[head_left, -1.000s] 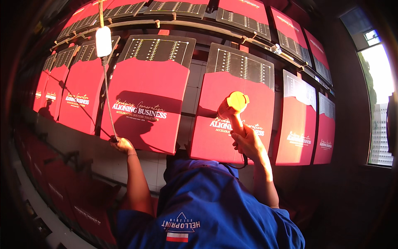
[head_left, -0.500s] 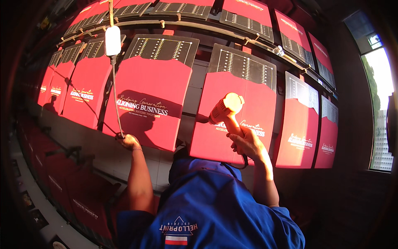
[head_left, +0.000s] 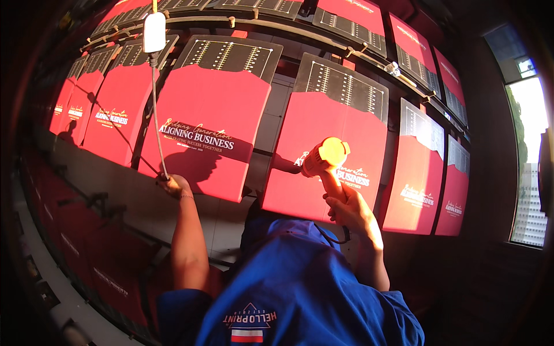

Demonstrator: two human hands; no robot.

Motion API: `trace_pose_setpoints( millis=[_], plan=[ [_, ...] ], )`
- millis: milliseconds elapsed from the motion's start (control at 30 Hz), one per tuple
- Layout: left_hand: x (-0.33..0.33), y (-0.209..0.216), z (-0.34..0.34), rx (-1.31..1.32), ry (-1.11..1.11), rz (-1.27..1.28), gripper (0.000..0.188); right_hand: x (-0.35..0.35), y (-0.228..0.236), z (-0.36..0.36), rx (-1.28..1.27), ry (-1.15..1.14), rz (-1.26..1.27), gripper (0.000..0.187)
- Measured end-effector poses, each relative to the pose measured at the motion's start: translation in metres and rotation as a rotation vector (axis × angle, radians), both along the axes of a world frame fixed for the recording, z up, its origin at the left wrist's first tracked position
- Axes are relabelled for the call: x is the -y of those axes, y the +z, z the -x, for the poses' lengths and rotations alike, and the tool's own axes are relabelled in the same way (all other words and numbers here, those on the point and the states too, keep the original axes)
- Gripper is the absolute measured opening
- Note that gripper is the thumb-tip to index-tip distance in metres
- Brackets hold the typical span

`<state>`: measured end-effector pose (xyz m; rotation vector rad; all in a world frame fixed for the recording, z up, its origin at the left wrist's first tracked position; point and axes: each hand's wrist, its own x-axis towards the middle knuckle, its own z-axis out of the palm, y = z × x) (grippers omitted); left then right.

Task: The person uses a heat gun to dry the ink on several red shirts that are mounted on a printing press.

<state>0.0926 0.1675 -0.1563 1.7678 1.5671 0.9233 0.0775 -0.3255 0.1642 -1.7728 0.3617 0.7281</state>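
My right hand (head_left: 351, 210) is wrapped round the handle of an orange heat gun (head_left: 324, 158). Its dark nozzle points left, over the print on a red shirt (head_left: 323, 124) stretched on a black board (head_left: 344, 81) marked with white rulers. Further left, my left hand (head_left: 175, 185) is closed on the lower end of a grey cable (head_left: 158, 124), near the bottom edge of another red printed shirt (head_left: 210, 98). The cable hangs from a white power socket (head_left: 154, 33). A dark power cord (head_left: 340, 236) shows below my right hand.
A metal rail (head_left: 277, 26) runs behind the boards. More red shirts on boards stand to the left (head_left: 118, 106) and right (head_left: 412, 184), with another row beyond the rail. Dark red shirts (head_left: 75, 230) line the lower left, and a bright window (head_left: 528, 144) is at far right.
The heat gun and my right hand have shifted slightly right and down. My left hand has moved a little left and up, still on the cable. The view has shifted slightly.
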Motion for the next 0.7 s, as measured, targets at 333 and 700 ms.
trace_pose_setpoints(
  millis=[333, 700],
  plan=[
    [0.016, 0.024, -0.016, -0.031, 0.071, 0.127, 0.029, -0.001, 0.000, 0.000, 0.001, -0.009, 0.005, 0.029],
    [0.002, 0.008, -0.005, -0.022, 0.001, 0.069, 0.036, 0.010, -0.002, 0.005, 0.001, -0.035, 0.020, 0.028]
  ],
)
